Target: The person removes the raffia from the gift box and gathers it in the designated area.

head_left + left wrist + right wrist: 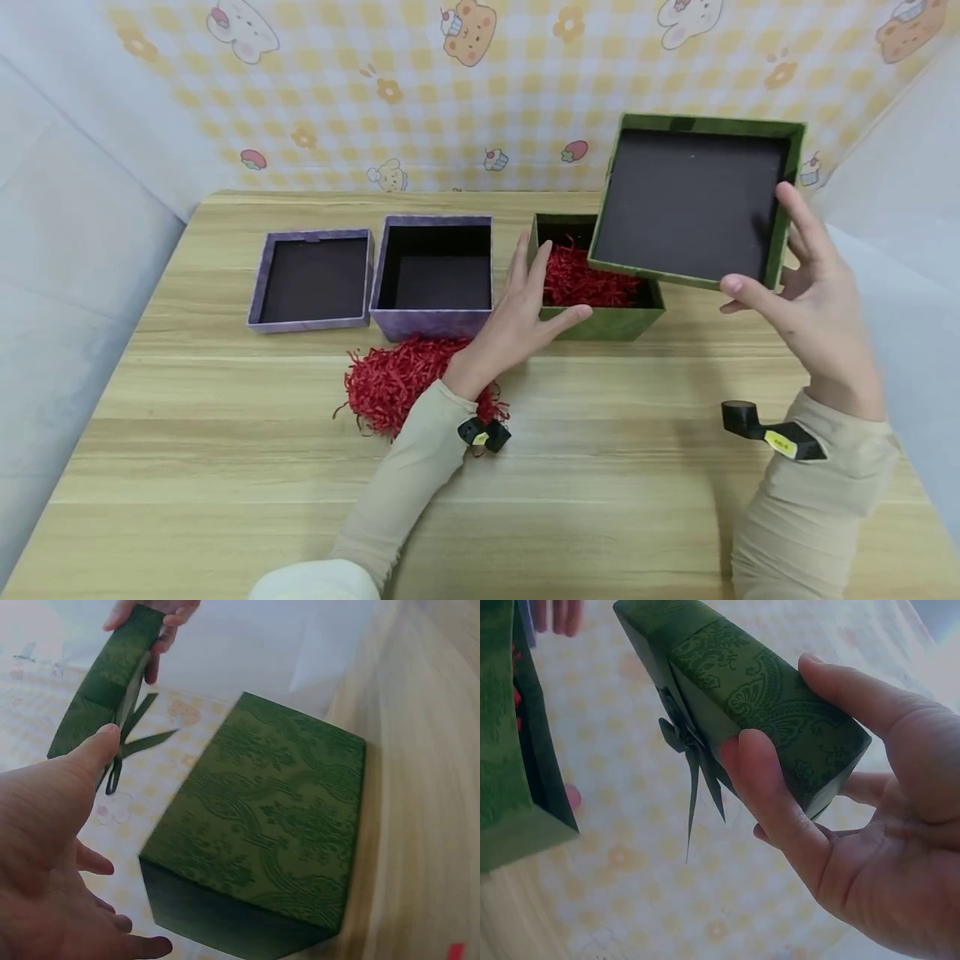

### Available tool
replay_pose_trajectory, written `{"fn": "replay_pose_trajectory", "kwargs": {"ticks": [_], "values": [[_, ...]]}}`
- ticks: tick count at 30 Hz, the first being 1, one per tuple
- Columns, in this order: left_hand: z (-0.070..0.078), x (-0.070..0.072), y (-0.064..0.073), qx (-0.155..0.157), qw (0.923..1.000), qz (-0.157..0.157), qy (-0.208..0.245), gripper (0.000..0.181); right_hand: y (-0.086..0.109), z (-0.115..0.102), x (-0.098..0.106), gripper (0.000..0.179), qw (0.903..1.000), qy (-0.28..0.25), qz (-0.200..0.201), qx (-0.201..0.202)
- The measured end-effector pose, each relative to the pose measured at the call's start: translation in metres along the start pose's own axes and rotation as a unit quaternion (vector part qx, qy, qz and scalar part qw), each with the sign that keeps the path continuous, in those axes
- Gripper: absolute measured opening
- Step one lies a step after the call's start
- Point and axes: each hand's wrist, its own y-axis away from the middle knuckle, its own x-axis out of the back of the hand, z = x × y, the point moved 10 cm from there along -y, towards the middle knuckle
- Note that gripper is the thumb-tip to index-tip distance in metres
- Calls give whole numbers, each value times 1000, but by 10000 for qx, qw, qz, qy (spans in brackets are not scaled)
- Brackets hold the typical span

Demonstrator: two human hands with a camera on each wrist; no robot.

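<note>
My right hand (825, 312) grips the right edge of a green box lid (693, 208), thumb on one side and fingers on the other. The lid is raised and tilted, its dark inside facing the head camera. A green ribbon bow (681, 735) hangs from its top in the right wrist view. Below it stands the open green box (607, 325), with red shredded paper (581, 279) inside; the lid hides its right rear part. My left hand (517, 321) is at the box's left side, fingers spread, holding nothing. Whether it touches the box I cannot tell.
Left of the green box is an open purple box (435, 323), dark inside. Its purple lid (311, 283) lies inside-up at its left. A heap of red shredded paper (401, 379) sits in front, partly under my left forearm. A checked cloth (337, 92) hangs behind the table (225, 467).
</note>
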Motion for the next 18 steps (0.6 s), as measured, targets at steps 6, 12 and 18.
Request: {"fn": "replay_pose_trajectory", "kwargs": {"ticks": [6, 12, 18], "values": [[-13, -13, -4, 16, 9999, -150, -17, 82, 2, 10, 31, 89, 9969, 574, 428, -323], [-19, -23, -7, 125, 9993, -357, -15, 74, 4, 24, 55, 87, 9945, 418, 601, -753], [-23, -24, -8, 213, 9990, -385, -74, 76, 3, 36, 65, 85, 9923, 354, 594, -1032]]}}
